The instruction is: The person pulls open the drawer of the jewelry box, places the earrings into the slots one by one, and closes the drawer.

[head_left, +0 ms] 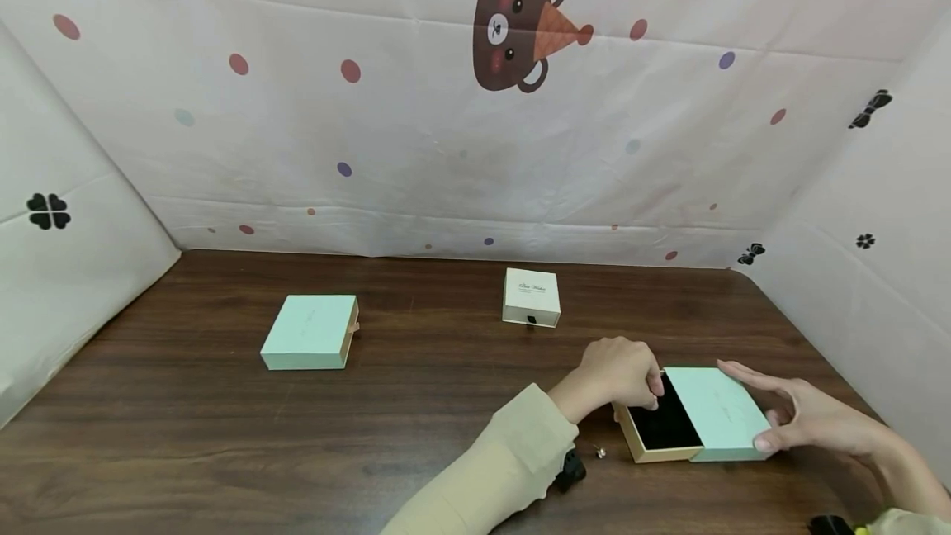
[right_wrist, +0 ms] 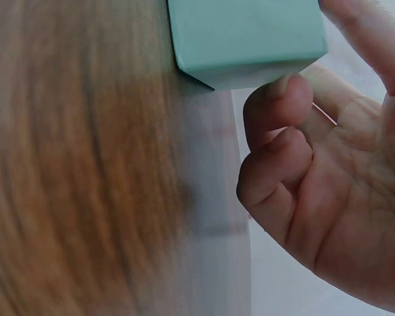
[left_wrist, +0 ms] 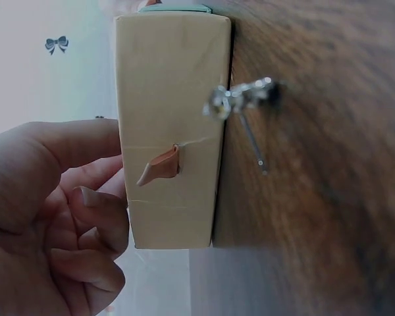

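Observation:
A mint-green drawer jewelry box point(head_left: 728, 411) lies at the right with its cream drawer point(left_wrist: 174, 85) slid partly out to the left, showing a black lining point(head_left: 669, 419). My right hand point(head_left: 810, 415) holds the mint sleeve, thumb at its near right corner and a finger along the far edge. Over the drawer bends my left hand point(head_left: 624, 374), fingers dipping to the black lining; I cannot tell whether the hidden fingertips pinch anything. A silvery stud earring point(head_left: 600, 452) lies on the table just left of the drawer. A tan ribbon tab point(left_wrist: 161, 164) sticks out of the drawer front.
Another mint-green box point(head_left: 310, 333), closed, sits on the left of the brown wooden table point(head_left: 223, 444). Farther back in the middle stands a small white box point(head_left: 531, 295) with dark lettering and a black tab. Printed cloth point(head_left: 416, 130) walls in the back and sides.

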Motion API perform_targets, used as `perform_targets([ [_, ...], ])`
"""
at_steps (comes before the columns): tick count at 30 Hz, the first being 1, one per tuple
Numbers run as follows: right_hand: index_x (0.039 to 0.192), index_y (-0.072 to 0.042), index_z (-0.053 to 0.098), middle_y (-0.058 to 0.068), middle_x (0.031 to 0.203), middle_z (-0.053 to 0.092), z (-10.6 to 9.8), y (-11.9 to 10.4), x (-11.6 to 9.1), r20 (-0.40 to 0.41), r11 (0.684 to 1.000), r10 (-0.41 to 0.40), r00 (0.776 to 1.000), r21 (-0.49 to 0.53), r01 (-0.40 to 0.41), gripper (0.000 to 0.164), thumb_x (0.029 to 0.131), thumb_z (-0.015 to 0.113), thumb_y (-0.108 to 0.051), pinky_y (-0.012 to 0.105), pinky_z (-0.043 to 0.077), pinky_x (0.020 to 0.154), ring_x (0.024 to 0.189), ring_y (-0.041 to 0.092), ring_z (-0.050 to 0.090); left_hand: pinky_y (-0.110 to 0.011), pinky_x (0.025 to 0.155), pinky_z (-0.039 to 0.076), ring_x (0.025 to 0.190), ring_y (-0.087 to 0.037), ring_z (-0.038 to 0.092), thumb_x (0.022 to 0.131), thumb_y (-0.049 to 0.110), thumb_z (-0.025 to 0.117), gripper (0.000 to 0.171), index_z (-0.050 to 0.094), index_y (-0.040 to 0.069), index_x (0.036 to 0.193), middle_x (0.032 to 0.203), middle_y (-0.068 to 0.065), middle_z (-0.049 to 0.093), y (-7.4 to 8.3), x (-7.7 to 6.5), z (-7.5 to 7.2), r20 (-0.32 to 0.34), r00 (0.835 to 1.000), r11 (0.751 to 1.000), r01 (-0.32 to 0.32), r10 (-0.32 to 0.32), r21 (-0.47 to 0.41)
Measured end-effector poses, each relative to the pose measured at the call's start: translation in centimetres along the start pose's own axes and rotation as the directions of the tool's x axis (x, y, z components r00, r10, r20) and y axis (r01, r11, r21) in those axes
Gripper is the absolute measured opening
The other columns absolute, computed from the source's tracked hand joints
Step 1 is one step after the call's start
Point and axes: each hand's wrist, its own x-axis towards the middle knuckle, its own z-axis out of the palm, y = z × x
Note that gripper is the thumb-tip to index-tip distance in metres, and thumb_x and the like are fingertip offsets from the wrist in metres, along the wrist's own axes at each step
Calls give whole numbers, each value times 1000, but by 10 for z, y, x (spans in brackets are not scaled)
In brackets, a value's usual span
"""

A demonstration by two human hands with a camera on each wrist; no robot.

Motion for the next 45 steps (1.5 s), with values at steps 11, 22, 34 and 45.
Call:
perform_targets([
  [11, 146, -5, 14, -40, 132, 29, 0, -2, 0, 13, 999, 29, 1000, 35, -29, 84, 79, 65, 2, 29, 38, 44, 46, 23, 28, -17, 48, 34, 64, 5, 50, 77, 34, 73, 7, 69, 38, 72, 82, 28, 60, -1, -1, 0, -15, 1000, 1000, -3, 3, 6],
  [22, 146, -6, 14, -41, 131, 28, 0, -3, 1, 18, 998, 37, 999, 43, -38, 84, 79, 65, 2, 28, 38, 44, 45, 23, 26, -17, 50, 34, 66, 6, 50, 76, 36, 73, 7, 70, 40, 72, 78, 29, 60, 0, 0, 1, -9, 1000, 1000, -9, 9, 13],
  [34, 146, -9, 16, -40, 132, 27, -1, -2, 0, 10, 999, 20, 1000, 26, -20, 84, 78, 65, 3, 29, 38, 44, 46, 23, 27, -17, 48, 34, 65, 6, 50, 75, 32, 74, 10, 68, 39, 70, 77, 29, 60, 0, 0, 1, -20, 1000, 1000, -7, 8, 26],
  [45, 146, -8, 17, -40, 132, 28, 0, -2, 0, -4, 1000, 20, 1000, 5, -20, 84, 77, 66, 1, 29, 38, 45, 46, 23, 26, -18, 49, 35, 72, 4, 53, 75, 33, 75, 9, 69, 39, 72, 84, 28, 60, 0, -1, 1, 2, 1000, 998, -7, 7, 67],
])
